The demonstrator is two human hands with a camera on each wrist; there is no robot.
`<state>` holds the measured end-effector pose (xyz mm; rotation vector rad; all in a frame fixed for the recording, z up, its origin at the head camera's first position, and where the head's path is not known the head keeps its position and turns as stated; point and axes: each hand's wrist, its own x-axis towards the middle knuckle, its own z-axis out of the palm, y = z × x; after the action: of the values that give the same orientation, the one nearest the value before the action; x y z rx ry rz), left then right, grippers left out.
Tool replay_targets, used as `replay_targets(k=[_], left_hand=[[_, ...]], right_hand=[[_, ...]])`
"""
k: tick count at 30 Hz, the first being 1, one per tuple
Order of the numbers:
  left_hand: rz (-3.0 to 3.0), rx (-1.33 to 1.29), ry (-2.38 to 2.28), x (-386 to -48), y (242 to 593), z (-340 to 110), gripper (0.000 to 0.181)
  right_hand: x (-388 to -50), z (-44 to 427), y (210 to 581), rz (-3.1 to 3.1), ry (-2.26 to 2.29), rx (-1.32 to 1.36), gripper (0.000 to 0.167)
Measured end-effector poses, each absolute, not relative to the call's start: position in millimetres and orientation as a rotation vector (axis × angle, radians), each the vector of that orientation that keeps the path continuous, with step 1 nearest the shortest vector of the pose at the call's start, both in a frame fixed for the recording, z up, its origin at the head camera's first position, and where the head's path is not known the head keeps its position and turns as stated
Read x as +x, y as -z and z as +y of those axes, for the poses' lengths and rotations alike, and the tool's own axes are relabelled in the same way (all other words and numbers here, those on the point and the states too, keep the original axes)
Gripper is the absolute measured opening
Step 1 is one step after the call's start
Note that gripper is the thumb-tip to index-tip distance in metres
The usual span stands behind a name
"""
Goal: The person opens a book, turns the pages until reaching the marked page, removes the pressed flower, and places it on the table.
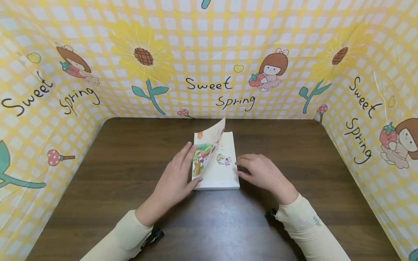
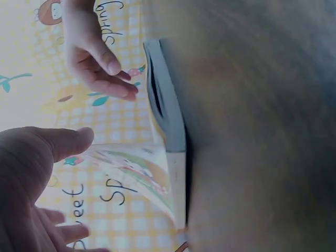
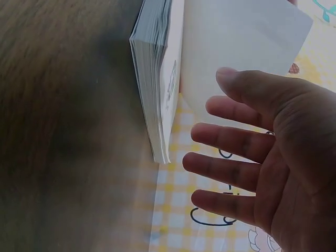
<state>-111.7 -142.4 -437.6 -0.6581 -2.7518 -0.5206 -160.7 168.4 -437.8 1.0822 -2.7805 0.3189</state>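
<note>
A thick paperback book lies on the table. Its illustrated front cover stands partly raised and curved toward the left, baring a white page with a small coloured picture. My left hand is at the book's left side, fingers extended by the cover and thumb near its lower corner. In the left wrist view, the thumb and fingers are apart around the cover's side; whether the thumb touches it I cannot tell. My right hand hovers by the book's right edge. The right wrist view shows its fingers spread and holding nothing.
The dark wood-grain table extends around the book. A yellow checked cloth with flowers and "Sweet Spring" lettering hangs behind it and along both sides. Black straps show beneath the pale sleeves.
</note>
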Motion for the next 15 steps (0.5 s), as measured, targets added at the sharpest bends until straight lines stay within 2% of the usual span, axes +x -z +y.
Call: replay_targets(k=[4, 15], left_hand=[[-2.602, -0.711, 0.405, -109.3, 432.0, -148.7, 0.125], [-2.439, -0.713, 0.160, -101.1, 421.1, -164.8, 0.129]], right_hand=[[-160.7, 167.6, 439.4, -2.794, -0.325, 1.094, 0.028], [-160.1, 164.8, 442.5, -2.790, -0.321, 1.160, 0.029]])
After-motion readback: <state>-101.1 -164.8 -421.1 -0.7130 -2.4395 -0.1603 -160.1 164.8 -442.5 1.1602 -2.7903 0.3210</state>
